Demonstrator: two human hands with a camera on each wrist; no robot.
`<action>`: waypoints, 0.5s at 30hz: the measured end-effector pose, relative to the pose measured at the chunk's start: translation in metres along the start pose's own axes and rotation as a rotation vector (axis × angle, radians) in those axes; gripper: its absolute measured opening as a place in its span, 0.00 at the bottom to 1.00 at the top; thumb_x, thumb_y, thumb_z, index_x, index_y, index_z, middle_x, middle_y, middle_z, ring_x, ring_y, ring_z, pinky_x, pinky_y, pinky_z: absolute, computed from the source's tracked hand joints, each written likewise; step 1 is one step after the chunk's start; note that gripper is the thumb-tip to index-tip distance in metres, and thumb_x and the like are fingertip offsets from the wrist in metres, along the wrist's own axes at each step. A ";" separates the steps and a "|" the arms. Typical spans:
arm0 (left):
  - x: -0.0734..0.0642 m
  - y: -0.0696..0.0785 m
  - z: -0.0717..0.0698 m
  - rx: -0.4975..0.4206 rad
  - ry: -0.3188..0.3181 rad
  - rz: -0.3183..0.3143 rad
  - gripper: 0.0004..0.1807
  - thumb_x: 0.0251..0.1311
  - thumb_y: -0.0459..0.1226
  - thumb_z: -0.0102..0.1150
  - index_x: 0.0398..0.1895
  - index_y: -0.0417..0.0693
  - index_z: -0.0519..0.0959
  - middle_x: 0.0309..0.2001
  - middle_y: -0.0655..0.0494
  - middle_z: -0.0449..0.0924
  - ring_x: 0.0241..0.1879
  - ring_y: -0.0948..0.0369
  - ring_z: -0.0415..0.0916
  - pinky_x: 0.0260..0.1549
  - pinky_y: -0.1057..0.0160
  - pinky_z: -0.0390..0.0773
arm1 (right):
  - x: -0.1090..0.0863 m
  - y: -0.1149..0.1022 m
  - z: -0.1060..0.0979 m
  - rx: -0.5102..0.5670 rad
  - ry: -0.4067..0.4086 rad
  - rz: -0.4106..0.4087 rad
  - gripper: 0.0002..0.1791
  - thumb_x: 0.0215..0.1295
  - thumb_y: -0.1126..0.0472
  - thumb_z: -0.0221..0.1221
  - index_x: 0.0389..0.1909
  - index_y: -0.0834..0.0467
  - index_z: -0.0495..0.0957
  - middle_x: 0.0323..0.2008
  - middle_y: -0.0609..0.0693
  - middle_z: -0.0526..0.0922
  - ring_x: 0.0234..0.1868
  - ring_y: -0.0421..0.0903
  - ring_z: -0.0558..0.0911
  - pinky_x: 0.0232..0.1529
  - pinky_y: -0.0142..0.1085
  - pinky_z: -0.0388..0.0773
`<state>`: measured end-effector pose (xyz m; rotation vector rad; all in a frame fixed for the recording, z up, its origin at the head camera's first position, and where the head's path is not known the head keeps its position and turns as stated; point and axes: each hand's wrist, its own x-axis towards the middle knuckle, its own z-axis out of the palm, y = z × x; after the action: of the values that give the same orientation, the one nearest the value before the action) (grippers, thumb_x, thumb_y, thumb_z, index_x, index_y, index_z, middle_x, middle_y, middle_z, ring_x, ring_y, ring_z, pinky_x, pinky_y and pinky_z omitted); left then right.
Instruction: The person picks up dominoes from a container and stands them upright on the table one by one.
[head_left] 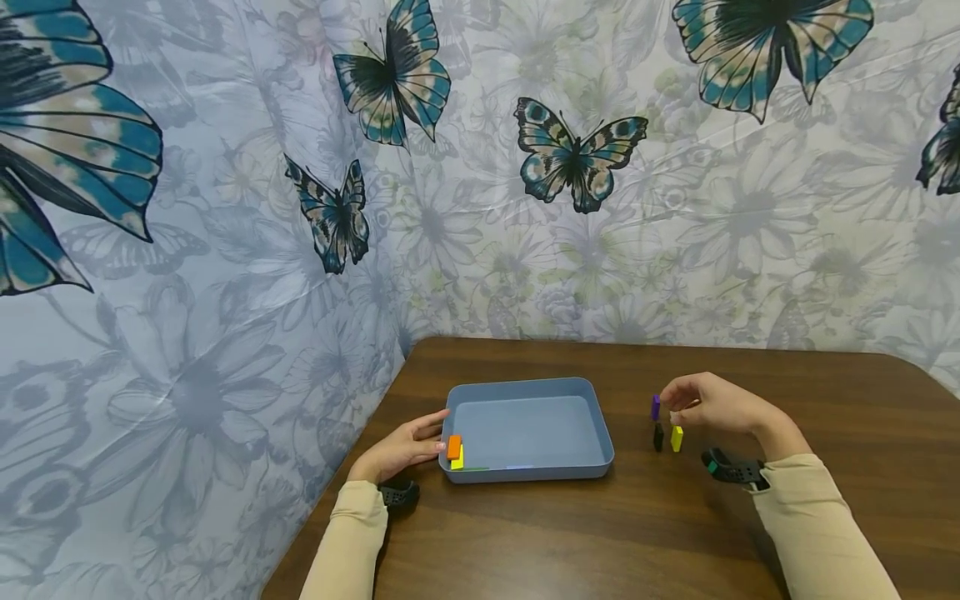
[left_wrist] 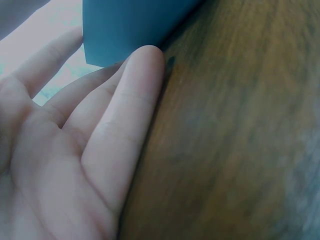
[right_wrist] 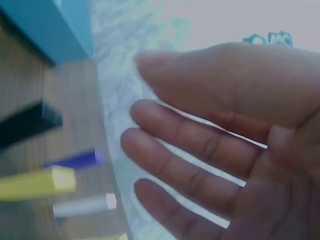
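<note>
A shallow grey-blue tray (head_left: 528, 392) lies on the table. My left hand (head_left: 408, 446) rests against its left side, fingers fairly straight and touching the outer wall. Inside the tray's near left corner are an orange block (head_left: 454, 447) and a yellow block (head_left: 457, 463). Right of the tray, my right hand (head_left: 716, 408) hovers beside small upright blocks, its fingers loosely bent. Close to it stand a purple block (head_left: 656, 407), a black block (head_left: 658, 437) and a yellow block (head_left: 677, 439). The right wrist view shows a white block (right_wrist: 85, 205) apart from the fingers; the index finger is mostly hidden.
The brown wooden table (head_left: 600, 533) reaches back to a wall covering (head_left: 465, 275) printed with butterflies and flowers. Each wrist wears a black band (head_left: 731, 468). Part of another yellow block (right_wrist: 117, 237) shows at the bottom of the right wrist view.
</note>
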<state>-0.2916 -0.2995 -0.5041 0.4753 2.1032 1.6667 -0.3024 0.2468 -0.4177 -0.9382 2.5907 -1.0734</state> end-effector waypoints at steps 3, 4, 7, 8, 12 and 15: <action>0.002 0.001 0.001 0.001 -0.007 0.002 0.43 0.71 0.38 0.59 0.81 0.44 0.46 0.79 0.33 0.46 0.77 0.39 0.51 0.67 0.55 0.72 | 0.004 -0.010 0.001 0.018 0.017 -0.014 0.17 0.67 0.63 0.63 0.53 0.68 0.77 0.48 0.60 0.83 0.45 0.43 0.83 0.39 0.33 0.83; 0.002 0.001 0.002 0.002 -0.006 0.001 0.43 0.71 0.38 0.59 0.81 0.44 0.46 0.79 0.33 0.46 0.77 0.39 0.51 0.67 0.55 0.72 | 0.007 -0.014 0.002 0.028 0.022 -0.020 0.17 0.67 0.63 0.63 0.53 0.67 0.77 0.48 0.59 0.84 0.45 0.42 0.83 0.39 0.33 0.83; 0.003 0.002 0.002 0.004 0.002 -0.001 0.43 0.71 0.38 0.59 0.81 0.44 0.47 0.79 0.33 0.46 0.77 0.39 0.51 0.67 0.55 0.72 | 0.016 -0.023 0.004 0.036 0.033 -0.043 0.17 0.67 0.61 0.64 0.53 0.65 0.78 0.47 0.57 0.84 0.44 0.39 0.83 0.38 0.33 0.82; 0.003 0.002 0.002 0.006 0.005 0.000 0.43 0.71 0.38 0.59 0.81 0.44 0.47 0.79 0.33 0.46 0.77 0.39 0.51 0.67 0.54 0.72 | 0.021 -0.027 0.004 0.042 0.033 -0.059 0.17 0.67 0.62 0.63 0.53 0.66 0.78 0.47 0.58 0.84 0.44 0.39 0.83 0.38 0.33 0.83; 0.003 0.002 0.002 0.011 0.014 0.001 0.42 0.71 0.38 0.59 0.81 0.44 0.48 0.78 0.32 0.46 0.76 0.39 0.52 0.67 0.54 0.72 | 0.041 -0.040 0.009 0.074 0.014 -0.107 0.17 0.67 0.62 0.64 0.53 0.66 0.78 0.48 0.58 0.83 0.48 0.43 0.84 0.47 0.31 0.83; 0.002 0.001 0.002 0.004 0.012 -0.001 0.42 0.71 0.37 0.58 0.81 0.44 0.48 0.78 0.32 0.46 0.76 0.38 0.52 0.67 0.54 0.72 | 0.060 -0.050 0.015 0.121 -0.022 -0.141 0.17 0.67 0.63 0.64 0.53 0.66 0.78 0.49 0.58 0.83 0.49 0.46 0.85 0.50 0.34 0.84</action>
<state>-0.2923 -0.2963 -0.5034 0.4666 2.1151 1.6688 -0.3194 0.1742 -0.3901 -1.1094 2.4415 -1.2315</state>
